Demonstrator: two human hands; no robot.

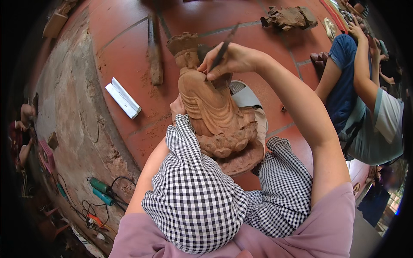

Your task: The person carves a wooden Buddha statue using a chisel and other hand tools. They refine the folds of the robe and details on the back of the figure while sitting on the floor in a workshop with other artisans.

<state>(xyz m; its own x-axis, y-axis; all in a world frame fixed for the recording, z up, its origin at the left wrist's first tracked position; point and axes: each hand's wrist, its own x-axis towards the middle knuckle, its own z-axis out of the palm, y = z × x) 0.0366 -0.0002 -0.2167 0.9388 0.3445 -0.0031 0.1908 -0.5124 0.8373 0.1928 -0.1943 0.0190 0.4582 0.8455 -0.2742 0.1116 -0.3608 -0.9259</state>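
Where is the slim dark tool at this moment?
In the head view, the slim dark tool is in the person's right hand, above the picture's centre, its lower end near the shoulder of the carved wooden figure.

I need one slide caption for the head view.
Right hand holds a slim dark tool at a robed wooden statue's shoulder.

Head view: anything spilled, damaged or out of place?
Brown crumbs litter the red tiles left of the carved figure, like spilled debris. At lower left, cables lie in a loose tangle by the green tools, and the grey slab looks chipped along its edge.
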